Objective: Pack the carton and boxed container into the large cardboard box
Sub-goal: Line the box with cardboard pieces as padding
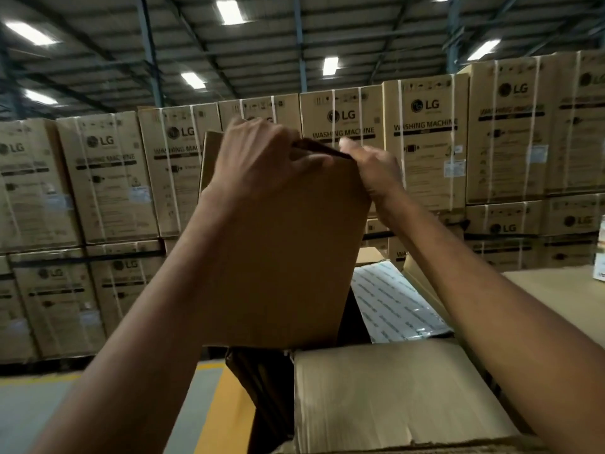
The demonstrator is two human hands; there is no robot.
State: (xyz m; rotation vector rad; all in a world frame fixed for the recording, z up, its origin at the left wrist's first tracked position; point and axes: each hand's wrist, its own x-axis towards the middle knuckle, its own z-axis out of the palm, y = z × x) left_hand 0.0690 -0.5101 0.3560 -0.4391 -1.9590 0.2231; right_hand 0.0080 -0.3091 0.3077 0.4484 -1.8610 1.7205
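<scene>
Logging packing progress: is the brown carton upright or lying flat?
Upright: left hand and right hand grip the carton by its top edge, over the large cardboard box.

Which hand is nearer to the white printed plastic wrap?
Right. The right hand grips the top right corner of the carton, above the wrap. The left hand grips the top edge further left, farther from it.
</scene>
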